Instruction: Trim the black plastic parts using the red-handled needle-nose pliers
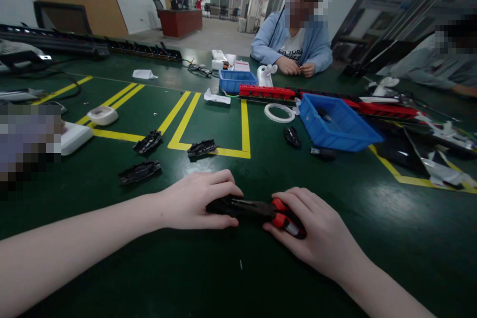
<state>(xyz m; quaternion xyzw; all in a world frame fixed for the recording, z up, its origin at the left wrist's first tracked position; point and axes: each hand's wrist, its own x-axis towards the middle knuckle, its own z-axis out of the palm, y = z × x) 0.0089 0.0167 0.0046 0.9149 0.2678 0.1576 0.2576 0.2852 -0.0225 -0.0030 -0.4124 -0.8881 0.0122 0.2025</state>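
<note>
My left hand (197,199) presses on the left end of a long black plastic part (242,206) lying on the green table (208,268). My right hand (316,231) grips a red-and-black tool (285,217) at the part's right end. The two hands meet over the part near the table's front. Three similar black parts lie farther back: one (139,172) at left, one (148,141) behind it, one (201,148) on a yellow line.
A blue bin (337,126) stands at right with small black pieces (292,136) beside it and a white tape ring (279,112). A second blue bin (237,80) and red strips (266,92) lie behind. A person in a light blue jacket (294,39) sits opposite; another sits far right.
</note>
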